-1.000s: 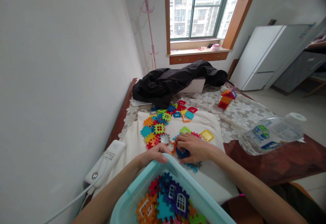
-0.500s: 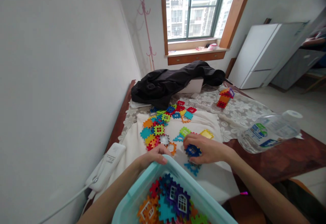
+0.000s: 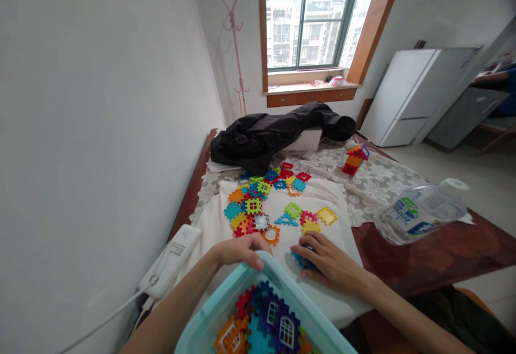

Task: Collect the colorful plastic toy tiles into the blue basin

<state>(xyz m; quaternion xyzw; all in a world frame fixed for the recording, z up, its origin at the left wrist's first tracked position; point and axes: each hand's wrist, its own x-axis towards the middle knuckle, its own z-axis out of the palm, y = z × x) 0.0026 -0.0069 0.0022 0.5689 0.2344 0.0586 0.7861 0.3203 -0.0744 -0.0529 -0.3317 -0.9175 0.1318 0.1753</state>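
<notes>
My left hand (image 3: 245,251) is closed on the far corner of a light teal plastic bin (image 3: 310,296), thumb over the rim. Inside the bin lie interlocking building tiles, among them a purple tile with a white window (image 3: 287,331) and an orange tile (image 3: 231,338). My right hand (image 3: 322,257) rests low over the white cloth, fingers curved round a dark blue building tile (image 3: 309,248), mostly hidden under them. A lighter blue tile (image 3: 300,260) shows by the fingertips. Just beyond are yellow (image 3: 310,226), red (image 3: 308,217) and green (image 3: 293,210) tiles.
Loose tiles (image 3: 253,206) are spread left of centre on the white cloth (image 3: 334,236). A large clear plastic bottle (image 3: 419,211) lies at right. Farther back are a small tile house (image 3: 355,159) and black fabric (image 3: 274,136). A white power strip (image 3: 173,257) sits by the wall.
My right hand has moved nearer to me with the dark blue tile, over the lighter blue one, uncovering the red and yellow tiles. My left hand stays on the bin's rim.
</notes>
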